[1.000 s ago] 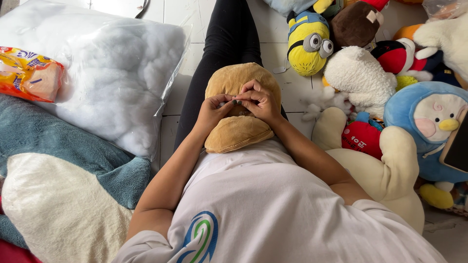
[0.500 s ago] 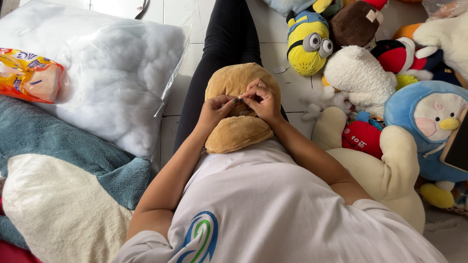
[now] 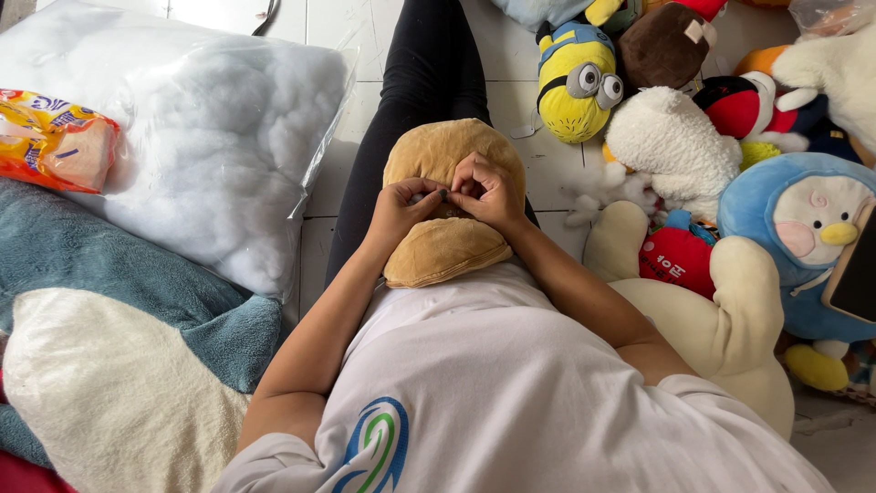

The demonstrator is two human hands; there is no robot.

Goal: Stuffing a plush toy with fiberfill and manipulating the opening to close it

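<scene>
A tan plush toy (image 3: 440, 246) lies on my lap, over my black trouser leg. Both hands rest on its middle, where two rounded parts meet. My left hand (image 3: 400, 212) pinches the tan fabric at that seam with curled fingers. My right hand (image 3: 485, 192) is curled right beside it, fingertips touching the left ones at the same spot. A little white stuffing shows between the fingers. Whether the right hand holds a small tool is too small to tell.
A clear bag of white stuffing (image 3: 210, 128) lies on the tiled floor at left, with an orange packet (image 3: 50, 137) on it. A teal and cream plush (image 3: 100, 319) fills the lower left. Several plush toys, among them a yellow one (image 3: 577, 82) and a blue one (image 3: 808, 228), crowd the right.
My right hand's fingers have curled down closer onto the seam. The toy and my left hand have hardly moved.
</scene>
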